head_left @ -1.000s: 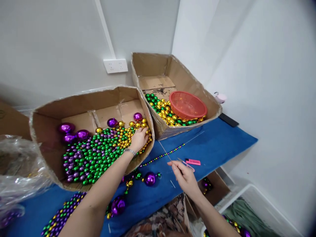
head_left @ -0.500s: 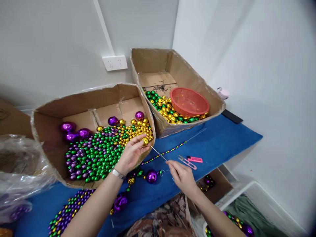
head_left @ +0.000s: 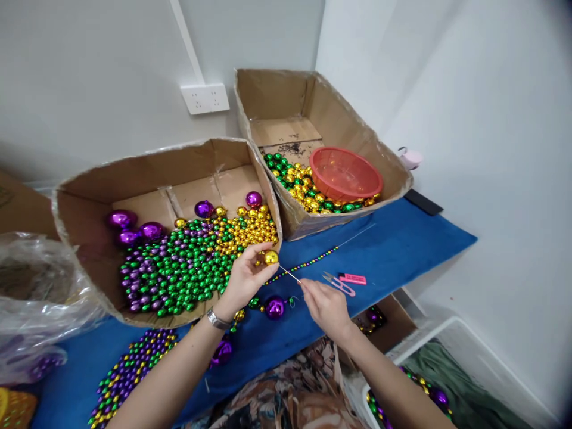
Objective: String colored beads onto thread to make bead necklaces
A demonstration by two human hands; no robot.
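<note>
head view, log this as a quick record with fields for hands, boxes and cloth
left hand: holds a gold ball at the fingertips
right hand: pinches a thin straight strand reaching toward the gold ball
entry into ball: cannot tell
left box: green beads, purple beads, gold beads, larger purple balls
right box: red basin resting on green and gold balls
blue cloth: pink-handled snips, beside them a pink item

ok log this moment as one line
left hand: holding gold bead | right hand: pinching thin needle-like rod, pointed at gold bead | nearby: cardboard box of beads; beaded strand, pink scissors on blue cloth
</note>
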